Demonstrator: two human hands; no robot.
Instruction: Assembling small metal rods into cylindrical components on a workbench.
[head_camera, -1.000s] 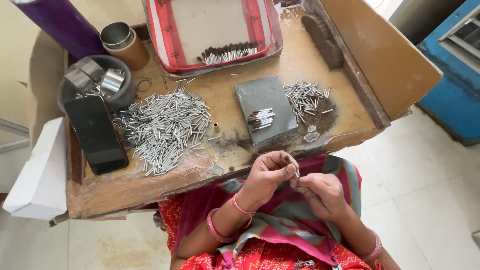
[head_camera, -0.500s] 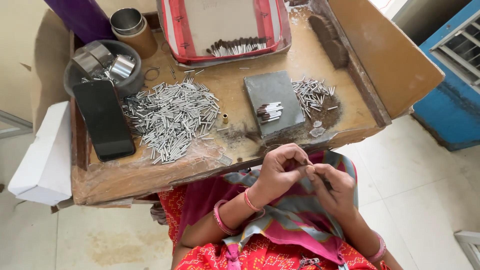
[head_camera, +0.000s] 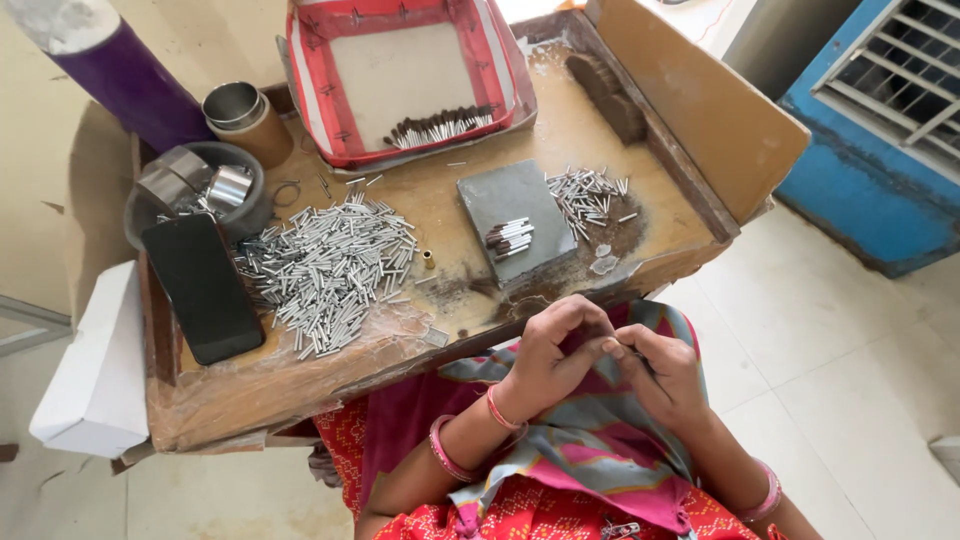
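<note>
— pink bangles on both wrists, and the hands are close together over the lap, just off the near edge of the bench (head_camera: 300, 385). what do they have?

— the left hand (head_camera: 548, 352) is curled, fingertips pinched in toward the right hand (head_camera: 662, 368). something thin and dark (head_camera: 640, 362) shows at the right fingers; too small to name. both hands are closed down tight on that fine work, fingertips nearly touching.

— any change from a second ago?

— the hands have barely shifted; they stay joined at the same spot in front of the near edge, and the view has only tilted. so the same small piece is still being worked, nothing new picked up from the bench.

— and on the bench itself?

— just beyond the hands, a grey block (head_camera: 516, 220) with a few dark-tipped sticks (head_camera: 509, 238) on it. right of it a small scatter of metal tubes (head_camera: 588, 192). toward the left, the big heap of silver tubes (head_camera: 330, 270), then a black phone (head_camera: 203, 288) by the left edge.

— farther back?

— a red-rimmed tray (head_camera: 505, 70) at the far edge holding a row of finished sticks (head_camera: 438, 126), a metal bowl (head_camera: 140, 220) and a tin cup (head_camera: 240, 115) in the far left corner.
</note>
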